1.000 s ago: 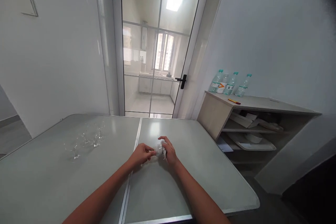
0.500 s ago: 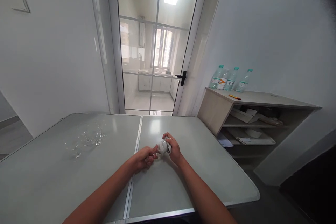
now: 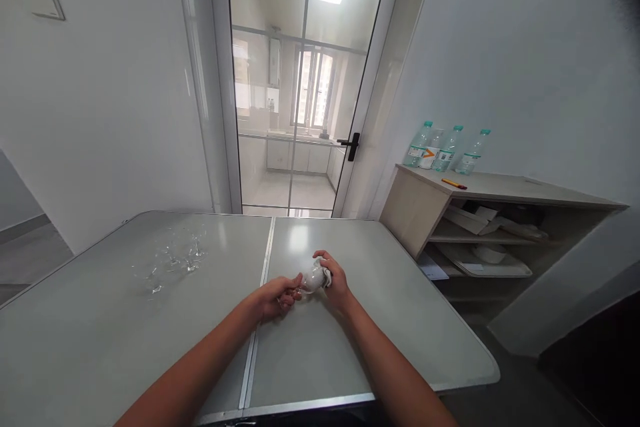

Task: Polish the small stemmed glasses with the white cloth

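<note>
A clear stemmed glass [image 3: 309, 284] lies tilted over the middle of the table, its bowl toward the right. My left hand [image 3: 277, 297] is closed around its stem and foot end. At the bowl, my right hand [image 3: 339, 282] curls its fingers over a white cloth [image 3: 327, 276]. White cloth also shows through the bowl's wall, and part of it is hidden behind the right fingers. On the left half of the table stand several clear stemmed glasses [image 3: 190, 267], hard to make out against the pale top.
The pale table [image 3: 380, 353] has a metal seam down its middle. Right of it, a low shelf unit [image 3: 417, 207] carries several plastic bottles [image 3: 447, 150] and a yellow-orange cutter [image 3: 454, 183]. A glass door [image 3: 295, 173] with a black handle stands behind the table.
The view has shifted slightly. My right fingers and the cloth have turned a little around the glass bowl, showing more white inside. The left hand keeps its hold on the stem.
</note>
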